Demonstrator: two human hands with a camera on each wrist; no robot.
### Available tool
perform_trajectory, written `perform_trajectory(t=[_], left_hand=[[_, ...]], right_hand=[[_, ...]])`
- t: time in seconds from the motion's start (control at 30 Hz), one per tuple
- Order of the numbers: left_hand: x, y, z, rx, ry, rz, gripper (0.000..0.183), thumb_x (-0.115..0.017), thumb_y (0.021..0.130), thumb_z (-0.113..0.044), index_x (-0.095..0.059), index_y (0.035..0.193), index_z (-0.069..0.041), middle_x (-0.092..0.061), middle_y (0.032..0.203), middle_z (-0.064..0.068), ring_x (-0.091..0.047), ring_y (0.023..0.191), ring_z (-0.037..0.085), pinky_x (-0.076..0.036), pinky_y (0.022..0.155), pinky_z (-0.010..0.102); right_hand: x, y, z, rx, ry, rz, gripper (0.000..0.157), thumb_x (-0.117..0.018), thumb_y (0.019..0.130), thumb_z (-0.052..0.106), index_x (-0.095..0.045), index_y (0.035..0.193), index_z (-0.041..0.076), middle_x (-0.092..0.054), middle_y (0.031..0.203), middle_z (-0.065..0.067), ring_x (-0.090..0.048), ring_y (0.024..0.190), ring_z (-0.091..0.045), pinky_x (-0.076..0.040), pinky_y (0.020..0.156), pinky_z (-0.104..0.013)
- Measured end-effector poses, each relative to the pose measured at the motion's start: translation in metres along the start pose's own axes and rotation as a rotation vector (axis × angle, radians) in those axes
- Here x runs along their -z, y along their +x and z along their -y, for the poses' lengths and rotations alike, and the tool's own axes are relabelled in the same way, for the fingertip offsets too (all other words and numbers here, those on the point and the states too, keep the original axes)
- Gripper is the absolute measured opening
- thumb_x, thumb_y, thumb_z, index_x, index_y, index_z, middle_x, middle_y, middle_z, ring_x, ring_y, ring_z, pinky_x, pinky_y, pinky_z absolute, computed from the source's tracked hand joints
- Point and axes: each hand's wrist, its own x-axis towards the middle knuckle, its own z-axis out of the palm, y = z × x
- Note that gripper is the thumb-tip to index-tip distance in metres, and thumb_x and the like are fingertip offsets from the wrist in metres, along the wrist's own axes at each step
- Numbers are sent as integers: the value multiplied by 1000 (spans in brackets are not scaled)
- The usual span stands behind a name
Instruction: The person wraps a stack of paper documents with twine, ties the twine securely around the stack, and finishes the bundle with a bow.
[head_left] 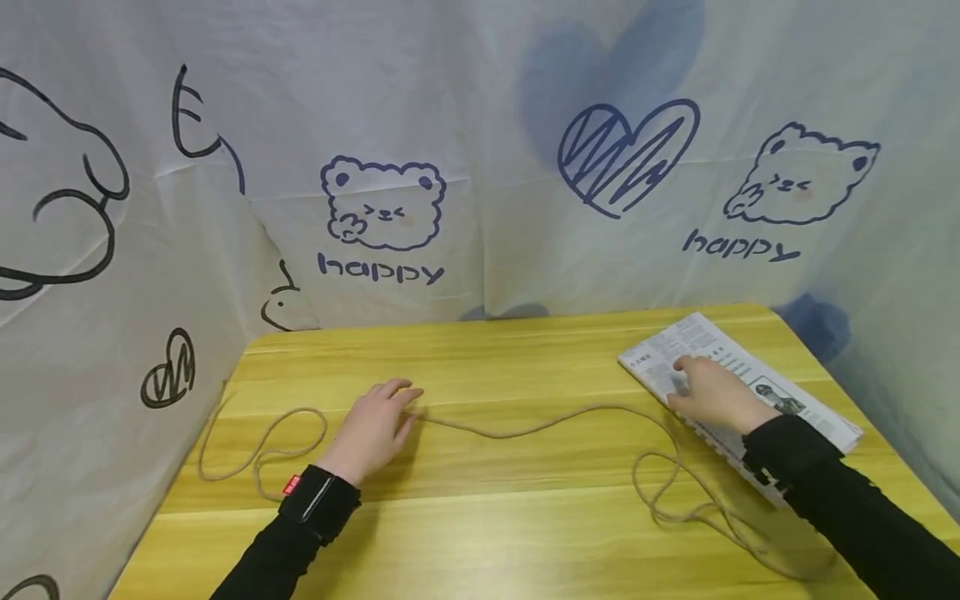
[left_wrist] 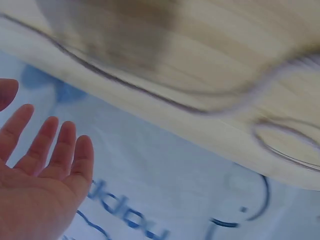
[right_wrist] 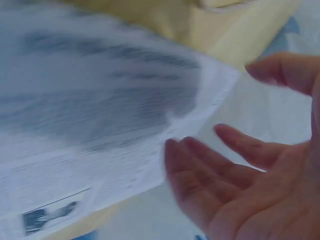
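A long thin tan string (head_left: 495,436) winds across the yellow wooden table, with loose loops at its left and right ends. My left hand (head_left: 375,427) is above the string's left half, fingers spread and loosely bent, holding nothing. The left wrist view shows that palm (left_wrist: 45,185) empty, apart from the string (left_wrist: 150,93). At the right lies a folded newspaper (head_left: 735,358), printed with text and a picture. Over it is my right hand (head_left: 716,393), thumb and fingers apart. In the right wrist view, the fingertips (right_wrist: 172,150) overlap the edge of the newspaper (right_wrist: 100,115), with no grip on it.
The wooden table (head_left: 465,525) ends at the back against a pale cloth (head_left: 495,250) with bear, heart and "happy" drawings. Cloth also hangs at both sides. A small red tag (head_left: 292,484) shows beside the left wristband. The string's right loops (head_left: 660,508) lie close to the newspaper.
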Motion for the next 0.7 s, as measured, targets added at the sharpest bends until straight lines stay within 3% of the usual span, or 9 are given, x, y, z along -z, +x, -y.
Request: perform_trajectory(t=[0.13,0.27,0.5,0.63,0.7], left_hand=[[-13,6,-20,-76,11,42,35,-66,88,-16,-62,122,-8,-56,127,16,-53,114,35,-45,91,51],[-22,10,-36,-107,3,88,37,-64,90,-18,-60,125,-9,-54,130,15,-52,116,33,-44,93,51],[-28,14,-47,-129,-34,92,38,-63,90,-17,-58,127,-10,-53,132,14,-52,117,32,-43,94,49],[-30,13,-47,-130,-63,76,38,-63,90,-16,-58,127,-10,-54,131,14,-52,117,32,-43,95,49],[-30,12,-46,-124,-83,65,38,-64,89,-15,-59,126,-9,-54,131,15,-52,117,33,-43,95,49]], right_hand=[[-3,-14,-15,-25,-42,103,66,-66,87,26,-40,128,-18,-51,116,-38,-49,105,-52,-43,85,-57],[-10,-20,-22,-52,-94,129,76,-69,83,28,-35,131,-21,-44,122,-42,-43,110,-56,-39,89,-61],[-22,-17,-29,-55,-187,95,73,-70,73,9,-34,131,-18,-43,120,-42,-48,102,-55,-46,72,-54],[-23,-17,-39,-51,-196,23,65,-68,76,-2,-37,132,-15,-46,122,-40,-49,103,-54,-47,71,-52],[-22,-19,-41,-23,-209,-42,59,-66,78,-5,-41,130,-14,-53,115,-37,-54,97,-51,-48,71,-53]])
